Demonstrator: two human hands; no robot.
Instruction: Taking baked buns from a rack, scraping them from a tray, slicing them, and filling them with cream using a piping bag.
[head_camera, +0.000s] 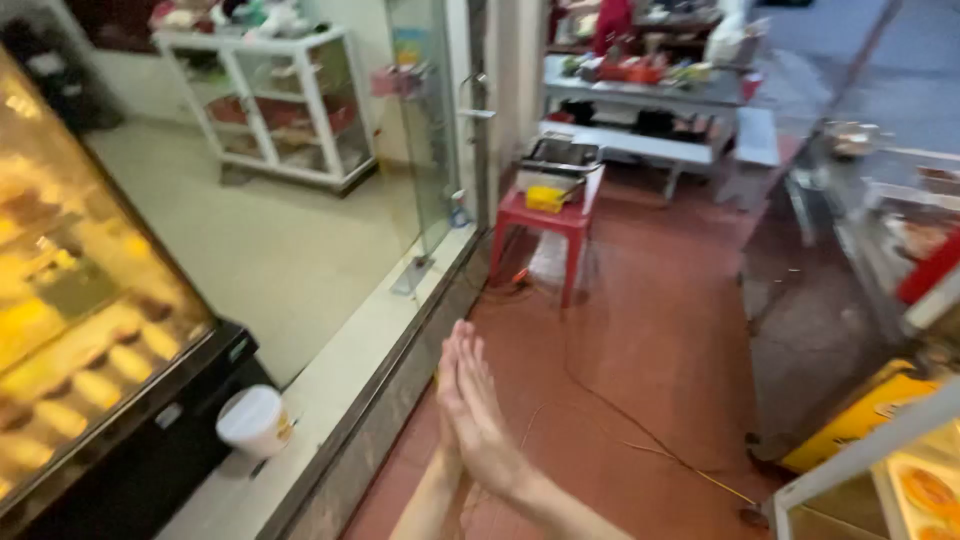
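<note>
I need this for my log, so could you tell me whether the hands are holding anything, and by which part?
Nothing is held: the right hand and left hand are pressed palm to palm, empty, above the red floor.

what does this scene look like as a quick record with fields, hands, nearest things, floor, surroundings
hands: left hand and right hand pressed palm to palm, fingers pointing up, holding nothing
below hands: red tiled floor with a thin cable trailing across
left side: lit display case of pastries, white bucket beside it
ahead: red plastic stool carrying a yellow box, glass door
far back: white glass cabinet
</note>
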